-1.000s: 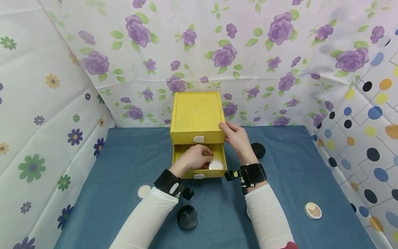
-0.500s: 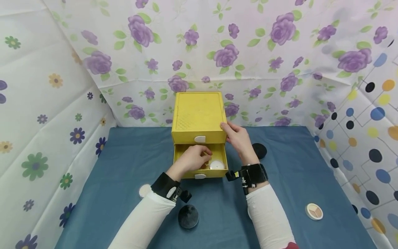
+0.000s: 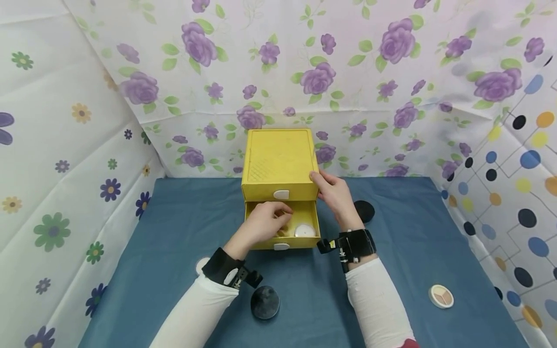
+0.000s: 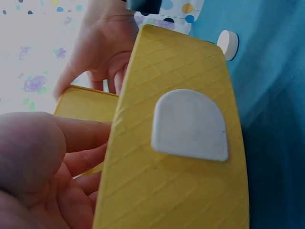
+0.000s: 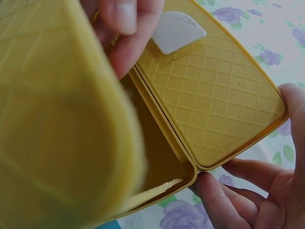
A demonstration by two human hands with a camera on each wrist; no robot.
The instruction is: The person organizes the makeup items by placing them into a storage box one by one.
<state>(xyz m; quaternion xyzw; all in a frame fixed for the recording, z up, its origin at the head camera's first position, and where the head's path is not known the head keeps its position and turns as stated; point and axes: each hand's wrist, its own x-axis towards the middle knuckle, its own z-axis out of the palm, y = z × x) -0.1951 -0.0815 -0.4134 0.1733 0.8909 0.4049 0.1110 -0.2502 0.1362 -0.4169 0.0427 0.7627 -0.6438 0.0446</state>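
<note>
A small yellow drawer box (image 3: 280,157) stands at the back of the cloth. Its lower drawer (image 3: 300,242) is pulled out, and a round white lidded case (image 3: 304,230) lies inside at the right. My left hand (image 3: 263,221) reaches over the drawer's left part, fingers loosely bent and dipping in behind the drawer front (image 4: 171,191); no object shows in it. With thumb on the top edge and fingers along the side, my right hand (image 3: 337,197) holds the box's front right corner. The upper drawer (image 5: 224,90) is closed, its white pull tab (image 5: 178,32) facing front.
A black round container (image 3: 265,302) sits in front of the box. Left of it, a pale round item (image 3: 201,264) is partly covered by my left forearm. A black disc (image 3: 364,211) lies beside my right hand, and a three-shade round compact (image 3: 441,296) at the far right.
My left hand has drawn left inside the drawer, away from the white case, which shows more fully now. My right hand keeps its hold on the box.
</note>
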